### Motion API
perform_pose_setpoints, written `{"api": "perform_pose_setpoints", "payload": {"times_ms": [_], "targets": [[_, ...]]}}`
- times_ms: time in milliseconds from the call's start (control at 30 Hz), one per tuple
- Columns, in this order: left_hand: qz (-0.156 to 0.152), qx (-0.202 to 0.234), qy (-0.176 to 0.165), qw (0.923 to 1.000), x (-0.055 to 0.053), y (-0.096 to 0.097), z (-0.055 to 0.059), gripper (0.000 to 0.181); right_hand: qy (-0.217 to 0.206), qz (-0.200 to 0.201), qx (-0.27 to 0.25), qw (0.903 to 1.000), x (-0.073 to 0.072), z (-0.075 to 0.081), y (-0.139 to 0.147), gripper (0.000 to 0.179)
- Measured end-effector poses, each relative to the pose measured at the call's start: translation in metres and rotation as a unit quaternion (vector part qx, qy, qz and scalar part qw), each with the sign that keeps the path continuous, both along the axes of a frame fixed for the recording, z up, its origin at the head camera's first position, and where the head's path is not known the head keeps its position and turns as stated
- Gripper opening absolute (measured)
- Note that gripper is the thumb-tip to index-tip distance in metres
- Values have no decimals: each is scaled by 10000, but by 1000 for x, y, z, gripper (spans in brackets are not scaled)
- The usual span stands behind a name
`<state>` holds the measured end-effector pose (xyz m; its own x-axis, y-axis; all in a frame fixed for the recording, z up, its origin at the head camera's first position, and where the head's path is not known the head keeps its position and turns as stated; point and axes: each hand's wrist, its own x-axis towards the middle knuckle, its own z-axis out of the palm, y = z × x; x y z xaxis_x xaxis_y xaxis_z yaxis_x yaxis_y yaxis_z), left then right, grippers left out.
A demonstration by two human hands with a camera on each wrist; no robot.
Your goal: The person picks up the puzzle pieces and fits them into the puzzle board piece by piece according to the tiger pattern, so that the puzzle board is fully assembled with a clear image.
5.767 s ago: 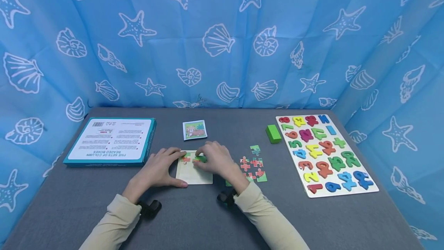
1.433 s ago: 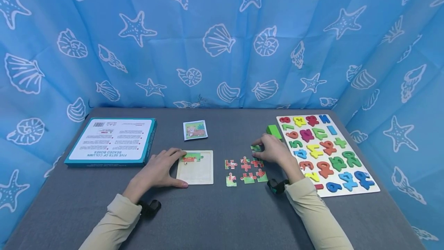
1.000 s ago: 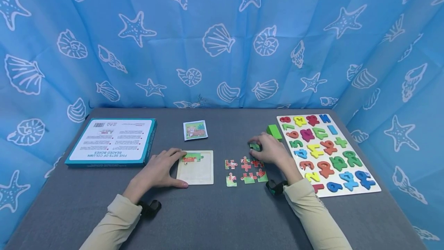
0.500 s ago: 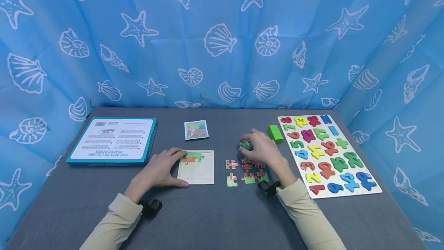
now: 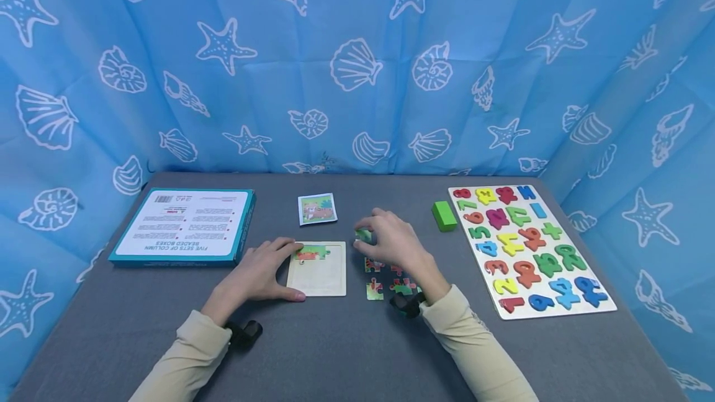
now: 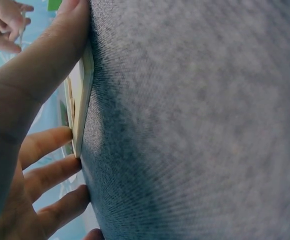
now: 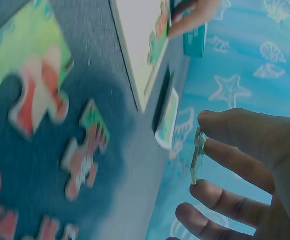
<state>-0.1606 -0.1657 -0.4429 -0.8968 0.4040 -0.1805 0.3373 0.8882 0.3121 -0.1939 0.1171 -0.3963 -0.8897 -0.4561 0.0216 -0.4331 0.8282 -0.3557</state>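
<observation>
In the head view, my left hand [image 5: 262, 270] rests at the left side of a pale wooden puzzle tray [image 5: 317, 281]. Its thumb lies along the near edge and its index fingertip touches the far left corner; the left wrist view shows these fingers fairly straight and spread. Joined puzzle pieces [image 5: 313, 253], green and orange, lie along the tray's far edge. Right of the tray, my right hand [image 5: 393, 241] pinches a small green jigsaw piece [image 5: 364, 236] between thumb and fingers. The right wrist view shows that jigsaw piece [image 7: 197, 155] edge-on, off the table.
Loose jigsaw pieces [image 5: 375, 289] lie under and beside my right forearm, partly hidden. A picture card [image 5: 317, 208] lies beyond the tray. A green block [image 5: 444, 216] and a number board [image 5: 550, 253] are at right. A flat teal-edged box [image 5: 184, 225] is at left.
My right hand has picked up the green jigsaw piece from the far right of the loose pieces and carried it left toward the tray. The left hand has stayed at the tray.
</observation>
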Motion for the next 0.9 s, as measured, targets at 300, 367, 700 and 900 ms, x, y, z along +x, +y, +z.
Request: {"api": "perform_pose_setpoints", "payload": {"times_ms": [300, 367, 700, 900], "targets": [[-13, 66, -35, 10000, -1, 0, -1, 106, -63, 394, 58, 9992, 3, -6, -27, 30], [-20, 79, -32, 10000, -1, -1, -1, 105, -178, 422, 39, 9989, 3, -7, -31, 29], [-47, 38, -20, 10000, 0, -1, -1, 106, -510, 428, 369, 9971, 2, -18, -47, 29], [-41, 44, -18, 10000, -1, -1, -2, 105, -617, 334, 486, 9964, 0, -25, -52, 30]]}}
